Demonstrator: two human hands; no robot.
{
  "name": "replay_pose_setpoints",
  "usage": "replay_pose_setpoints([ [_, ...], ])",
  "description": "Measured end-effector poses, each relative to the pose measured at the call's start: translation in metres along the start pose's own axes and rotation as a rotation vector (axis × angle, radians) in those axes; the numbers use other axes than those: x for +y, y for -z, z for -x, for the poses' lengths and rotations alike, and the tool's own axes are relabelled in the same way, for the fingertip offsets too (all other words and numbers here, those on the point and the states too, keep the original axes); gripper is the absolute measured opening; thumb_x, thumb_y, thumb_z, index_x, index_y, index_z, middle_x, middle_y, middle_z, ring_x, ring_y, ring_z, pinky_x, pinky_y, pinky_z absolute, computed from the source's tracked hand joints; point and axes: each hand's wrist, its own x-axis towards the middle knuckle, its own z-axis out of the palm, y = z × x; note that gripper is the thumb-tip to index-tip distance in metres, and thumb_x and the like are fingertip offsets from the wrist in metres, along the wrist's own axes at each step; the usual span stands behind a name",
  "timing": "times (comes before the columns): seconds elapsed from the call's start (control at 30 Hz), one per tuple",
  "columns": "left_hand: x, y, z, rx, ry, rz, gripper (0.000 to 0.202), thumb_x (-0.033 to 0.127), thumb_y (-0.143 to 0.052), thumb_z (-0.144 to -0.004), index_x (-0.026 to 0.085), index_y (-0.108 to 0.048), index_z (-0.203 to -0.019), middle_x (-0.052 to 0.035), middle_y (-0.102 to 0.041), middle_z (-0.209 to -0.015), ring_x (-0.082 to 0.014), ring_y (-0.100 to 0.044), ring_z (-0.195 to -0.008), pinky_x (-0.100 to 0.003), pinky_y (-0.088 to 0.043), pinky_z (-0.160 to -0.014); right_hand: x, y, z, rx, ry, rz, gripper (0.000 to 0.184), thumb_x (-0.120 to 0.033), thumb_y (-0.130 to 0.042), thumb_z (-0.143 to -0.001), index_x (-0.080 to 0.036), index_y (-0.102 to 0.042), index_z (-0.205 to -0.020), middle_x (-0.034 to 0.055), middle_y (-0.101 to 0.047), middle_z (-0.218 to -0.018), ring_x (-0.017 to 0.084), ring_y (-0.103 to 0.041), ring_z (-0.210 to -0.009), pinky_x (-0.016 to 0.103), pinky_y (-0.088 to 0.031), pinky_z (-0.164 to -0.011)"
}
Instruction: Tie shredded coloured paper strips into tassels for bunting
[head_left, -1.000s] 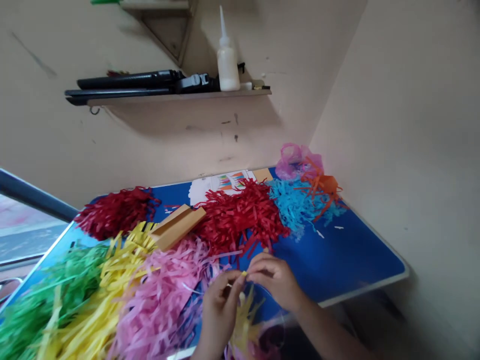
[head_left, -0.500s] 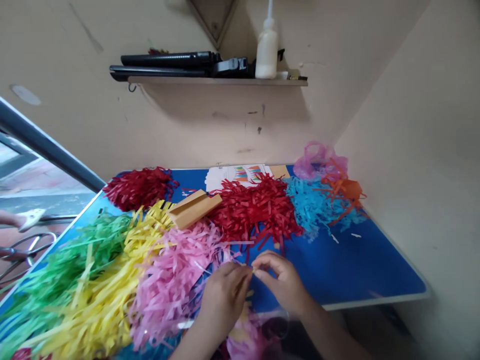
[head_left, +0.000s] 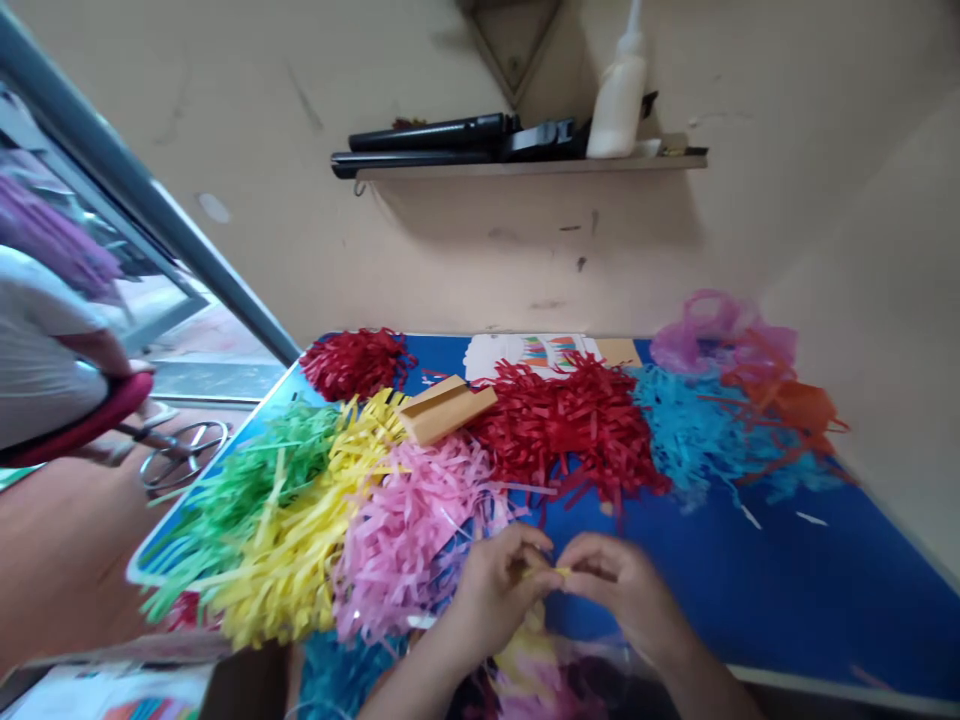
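Head view: left hand [head_left: 502, 585], thumb and fingers pinched together; right hand [head_left: 626, 585], likewise pinched, its fingertips almost meeting those of the left. One small yellow strip [head_left: 563, 573], held between the two sets of fingertips, above the near part of the blue desk [head_left: 750, 585]. Below the hands, a cluster of yellow and pink streamers [head_left: 529, 655], partly hidden and blurred; whether it joins the strip cannot be told. Left of the hands, side by side: pink fringe [head_left: 416, 530], yellow fringe [head_left: 300, 550], green fringe [head_left: 247, 480]. One folded tan card [head_left: 448, 412], lying against the yellow and pink. Beyond the hands, one red fringe [head_left: 574, 420]; to its right, blue fringe [head_left: 694, 425] with an orange piece [head_left: 806, 410] lying on it, and a pink plastic bag [head_left: 720, 335] behind. Far left corner, one dark red bunch [head_left: 356, 362]. On the wall shelf [head_left: 540, 169], one white bottle [head_left: 619, 108], upright.
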Motion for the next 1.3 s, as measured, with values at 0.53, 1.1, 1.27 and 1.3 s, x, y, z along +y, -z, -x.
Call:
replay_pose_setpoints([
  [0.53,0.016,0.012,0.012,-0.054,-0.126,-0.207,0.020,0.036,-0.073,-0.079,0.017,-0.076,-0.081,-0.0066,-0.074,-0.076,-0.0157,-0.066,-0.068,-0.023,-0.047,-0.064,-0.014,-0.012,0.003,-0.031,0.109,0.222,0.012,-0.025,-0.074,-0.071,-0.018,-0.069,-0.063,0.0016,-0.062,-0.071,0.016,-0.059,-0.068,0.025,-0.046,-0.063],
  [1.1,0.005,0.010,0.020,0.240,-0.699,-0.542,0.012,0.009,-0.063,-0.084,0.020,-0.066,-0.088,-0.0035,-0.071,-0.079,-0.0132,-0.068,-0.073,-0.021,-0.054,-0.068,-0.020,-0.026,0.009,0.082,0.426,0.513,0.008,-0.020,-0.066,-0.083,-0.023,-0.070,-0.077,0.0030,-0.072,-0.079,0.018,-0.067,-0.075,0.027,-0.052,-0.072],
  [1.27,-0.009,0.013,0.023,0.203,-0.580,-0.596,0.006,0.015,-0.061,-0.086,0.021,-0.063,-0.084,-0.0032,-0.071,-0.078,-0.0149,-0.069,-0.072,-0.023,-0.055,-0.068,-0.007,-0.028,0.007,0.083,0.442,0.591,0.011,-0.018,-0.065,-0.083,-0.022,-0.069,-0.075,0.0035,-0.073,-0.077,0.019,-0.067,-0.075,0.027,-0.051,-0.071],
  [1.3,-0.014,0.014,0.025,0.189,-0.552,-0.610,0.006,0.017,-0.060,-0.086,0.022,-0.062,-0.082,-0.0028,-0.071,-0.077,-0.0151,-0.069,-0.071,-0.023,-0.055,-0.066,-0.004,-0.029,0.005,0.076,0.444,0.609,0.012,-0.016,-0.065,-0.083,-0.022,-0.069,-0.073,0.0031,-0.073,-0.076,0.018,-0.067,-0.074,0.027,-0.051,-0.071],
])
